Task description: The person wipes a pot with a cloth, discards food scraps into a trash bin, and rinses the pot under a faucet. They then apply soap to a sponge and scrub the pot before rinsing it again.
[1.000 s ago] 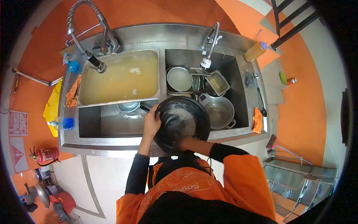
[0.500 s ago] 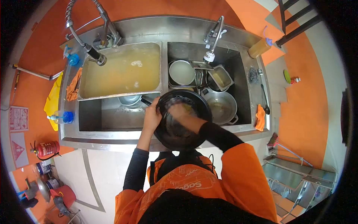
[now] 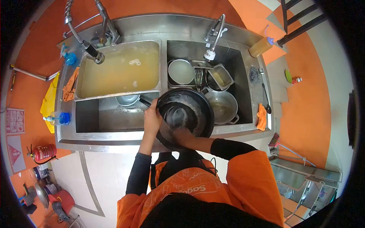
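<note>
A soapy black frying pan is held tilted over the steel sink's front edge, its rim gripped by the left hand. The right hand is pressed inside it; its grip cannot be told.

Orange apron: white brand lettering, upside down, roughly "Sodexo"; wall signs unreadable.

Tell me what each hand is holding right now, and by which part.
The left hand grips the black pan by its left rim. The right hand is inside the pan at its near edge; what it holds cannot be told.
</note>
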A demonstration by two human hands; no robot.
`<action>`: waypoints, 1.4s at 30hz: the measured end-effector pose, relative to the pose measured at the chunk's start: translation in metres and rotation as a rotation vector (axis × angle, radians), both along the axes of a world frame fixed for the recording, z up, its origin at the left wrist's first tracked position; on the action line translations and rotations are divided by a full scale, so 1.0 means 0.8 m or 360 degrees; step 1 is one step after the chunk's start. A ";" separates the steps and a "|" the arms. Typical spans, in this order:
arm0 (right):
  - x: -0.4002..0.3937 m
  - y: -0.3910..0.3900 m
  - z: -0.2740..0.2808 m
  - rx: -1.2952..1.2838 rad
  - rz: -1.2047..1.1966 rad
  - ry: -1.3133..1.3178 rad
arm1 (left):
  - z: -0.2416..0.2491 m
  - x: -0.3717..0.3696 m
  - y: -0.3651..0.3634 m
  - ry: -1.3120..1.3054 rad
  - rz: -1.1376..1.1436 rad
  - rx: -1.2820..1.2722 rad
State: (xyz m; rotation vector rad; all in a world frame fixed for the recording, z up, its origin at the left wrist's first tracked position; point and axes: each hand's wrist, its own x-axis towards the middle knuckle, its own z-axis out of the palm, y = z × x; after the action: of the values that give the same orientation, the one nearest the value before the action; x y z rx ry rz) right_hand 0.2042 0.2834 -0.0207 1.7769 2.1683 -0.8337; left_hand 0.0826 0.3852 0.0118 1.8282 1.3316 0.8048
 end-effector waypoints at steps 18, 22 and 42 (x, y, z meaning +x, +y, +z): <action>0.049 0.064 -0.038 0.0059 0.0047 -0.0283 | 0.001 -0.002 -0.003 0.0084 0.0128 -0.0123; 0.058 0.081 -0.069 0.0239 -0.0043 -0.0341 | 0.007 -0.002 -0.004 0.0087 0.0126 -0.0178; 0.054 0.093 -0.047 0.0157 -0.0040 -0.0549 | 0.012 -0.011 -0.001 0.0096 0.0121 -0.0328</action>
State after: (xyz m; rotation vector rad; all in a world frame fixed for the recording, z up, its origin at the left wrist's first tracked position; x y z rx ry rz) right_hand 0.2476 0.3580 -0.0583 1.8378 1.9927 -0.3925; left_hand 0.0741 0.3848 0.0217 1.6597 1.4730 0.6303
